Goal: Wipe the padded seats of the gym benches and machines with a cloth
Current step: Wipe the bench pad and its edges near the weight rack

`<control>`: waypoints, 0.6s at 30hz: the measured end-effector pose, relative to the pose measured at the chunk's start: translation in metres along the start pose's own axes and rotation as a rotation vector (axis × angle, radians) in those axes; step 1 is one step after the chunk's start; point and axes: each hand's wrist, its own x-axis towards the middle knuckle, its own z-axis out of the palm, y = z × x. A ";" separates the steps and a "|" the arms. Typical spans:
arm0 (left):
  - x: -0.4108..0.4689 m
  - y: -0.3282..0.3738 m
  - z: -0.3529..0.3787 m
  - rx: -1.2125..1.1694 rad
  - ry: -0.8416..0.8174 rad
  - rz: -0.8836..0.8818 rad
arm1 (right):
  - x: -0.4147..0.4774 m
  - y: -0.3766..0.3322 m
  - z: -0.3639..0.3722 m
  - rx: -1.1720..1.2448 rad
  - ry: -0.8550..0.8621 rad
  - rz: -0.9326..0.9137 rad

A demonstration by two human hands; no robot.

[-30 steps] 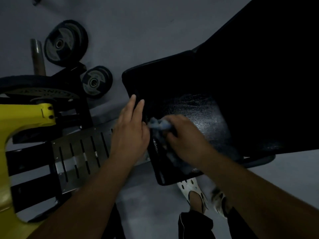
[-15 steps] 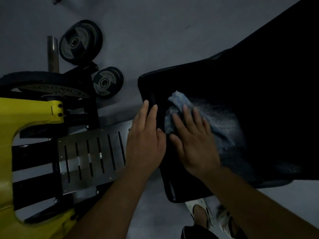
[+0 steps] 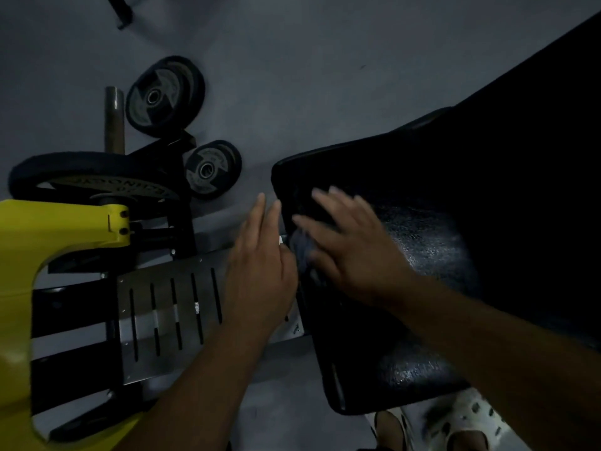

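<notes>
Dim light from the head camera falls on a black padded seat (image 3: 422, 255) that fills the right half of the view, its textured vinyl catching a sheen in the middle and near the front corner. The right hand (image 3: 351, 252) lies flat on the seat close to its left edge, fingers spread and straight, blurred by motion. Under its palm it presses a bluish cloth (image 3: 300, 252), which bunches out on the thumb side, right at the seat's left rim. The left hand (image 3: 260, 265) is flat and relaxed, fingers straight and together, just beside that same rim and holding nothing; I cannot tell whether it touches the pad.

Left of the hands, a slotted metal plate (image 3: 169, 317) sits within a yellow machine frame (image 3: 48, 236). Beyond it, two small weight plates (image 3: 164, 96) lean near a steel peg (image 3: 114, 118) on the grey floor (image 3: 292, 60). White perforated clogs (image 3: 468, 424) show below the seat's front corner.
</notes>
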 end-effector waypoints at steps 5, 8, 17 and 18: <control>0.004 0.001 -0.002 -0.013 0.012 0.002 | -0.028 -0.028 0.014 -0.122 0.075 0.040; 0.006 -0.004 -0.001 -0.008 0.023 -0.007 | -0.030 -0.030 0.009 -0.072 0.123 -0.050; 0.023 0.000 0.001 -0.015 0.052 0.036 | 0.089 0.027 0.005 0.024 0.414 0.455; 0.026 0.003 0.002 -0.014 0.051 0.048 | 0.075 0.024 0.004 0.042 0.413 0.443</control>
